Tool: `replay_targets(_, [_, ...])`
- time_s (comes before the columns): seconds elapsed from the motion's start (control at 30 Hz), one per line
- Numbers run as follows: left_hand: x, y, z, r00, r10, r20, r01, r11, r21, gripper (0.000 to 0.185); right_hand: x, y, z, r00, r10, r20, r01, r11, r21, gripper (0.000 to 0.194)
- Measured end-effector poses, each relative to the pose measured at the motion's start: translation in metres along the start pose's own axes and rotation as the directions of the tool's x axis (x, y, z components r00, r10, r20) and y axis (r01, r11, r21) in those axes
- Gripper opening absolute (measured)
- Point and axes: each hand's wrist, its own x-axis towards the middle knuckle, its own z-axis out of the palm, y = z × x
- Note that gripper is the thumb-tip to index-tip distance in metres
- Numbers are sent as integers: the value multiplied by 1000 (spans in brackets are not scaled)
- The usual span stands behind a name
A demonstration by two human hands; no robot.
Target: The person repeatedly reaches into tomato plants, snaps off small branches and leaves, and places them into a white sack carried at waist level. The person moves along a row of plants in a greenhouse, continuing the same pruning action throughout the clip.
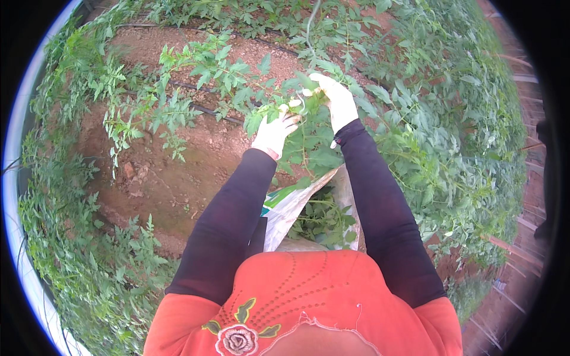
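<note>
Both of my hands are at a leafy tomato plant [318, 155] in front of me. My left hand [274, 133] has its fingers curled at a green shoot beside a thin pale string [308, 26] that comes down from above. My right hand [336, 100] is bent round the upper stem, its fingertips among the leaves. Both hands look white, overexposed or gloved, and their exact grip is washed out. Below them, against my body, an open woven plastic sack [287, 213] contains cut green leaves and stems [323, 218].
Dense tomato rows [436, 115] stand at the right, with more plants [80, 249] at the left. Dark drip hoses [200, 107] cross the brown soil [178, 178]. Pale sheeting [22, 240] curves along the left edge; strips lie on the ground at the far right.
</note>
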Motion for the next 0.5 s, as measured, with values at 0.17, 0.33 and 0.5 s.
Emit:
replay_targets(0.17, [8,-5,3,999,18,-45,-20,999,-40,41,-12,-77,2,964,-95,248,110,993,-46,39])
replay_targets(0.33, [28,-15,1,982,85,-167,-144,912,-384,41,-23,-96,-24,995,-84,47,78,990,113,45])
replay_targets(0.5, [44,-17,13,909,181,-377,-109,973,203,32,3,-75,-63,979,174,-108,-158,977,142,43])
